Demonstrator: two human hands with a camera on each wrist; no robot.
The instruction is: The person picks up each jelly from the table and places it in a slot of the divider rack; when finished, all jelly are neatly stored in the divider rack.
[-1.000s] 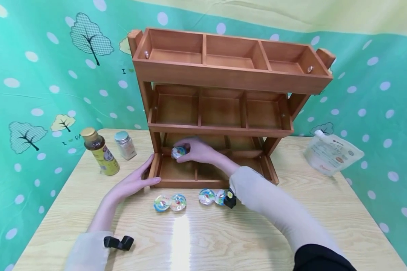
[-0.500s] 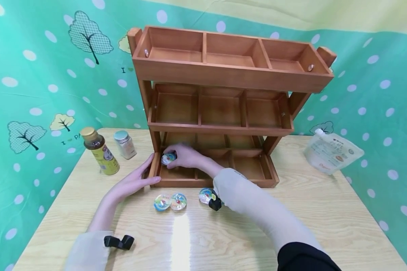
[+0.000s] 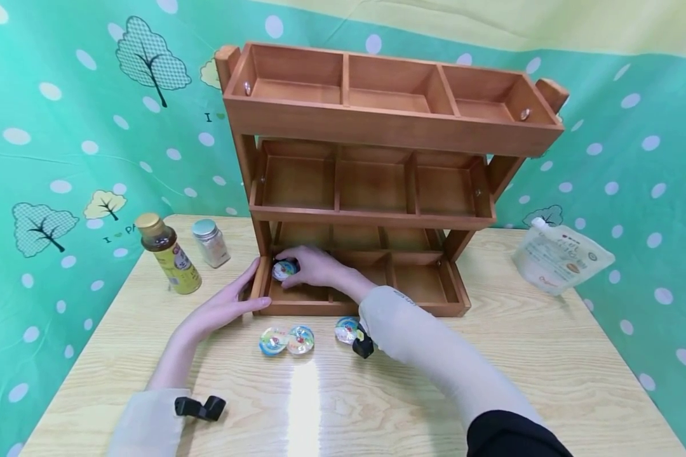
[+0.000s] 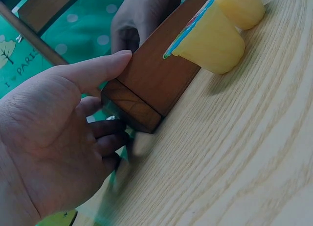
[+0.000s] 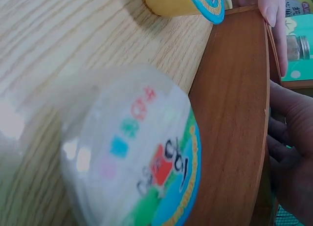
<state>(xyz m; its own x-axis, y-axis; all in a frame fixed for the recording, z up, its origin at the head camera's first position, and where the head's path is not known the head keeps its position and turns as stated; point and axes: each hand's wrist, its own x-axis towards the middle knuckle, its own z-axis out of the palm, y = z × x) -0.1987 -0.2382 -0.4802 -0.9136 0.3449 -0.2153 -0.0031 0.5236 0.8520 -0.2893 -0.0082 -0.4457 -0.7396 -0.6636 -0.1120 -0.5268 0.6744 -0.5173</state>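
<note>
My right hand [image 3: 319,266] pinches a small jelly cup [image 3: 284,270] with a printed lid, low in the left compartment of the bottom tier of a brown wooden rack [image 3: 389,132]. In the right wrist view the front board partly hides that hand, and the held cup does not show. My left hand [image 3: 228,306] grips the left end of the bottom tier, thumb [image 4: 105,69] at the front corner and fingers curled behind the end. In front of the rack, two joined jelly cups [image 3: 286,341] lie on the table, and another cup [image 3: 347,330] is partly covered by the right wrist's camera.
A sauce bottle [image 3: 174,259] with a gold cap and a glass jar [image 3: 211,244] with a blue-green lid stand left of the rack. To its right stands a white spouted pouch [image 3: 557,257]. Light wood tabletop [image 3: 434,393] extends in front; a polka-dot cloth [image 3: 68,158] hangs behind.
My right hand has moved left and slightly down with the jelly cup, into the left end of the bottom tier, then stayed nearly still. My left hand has kept its place.
</note>
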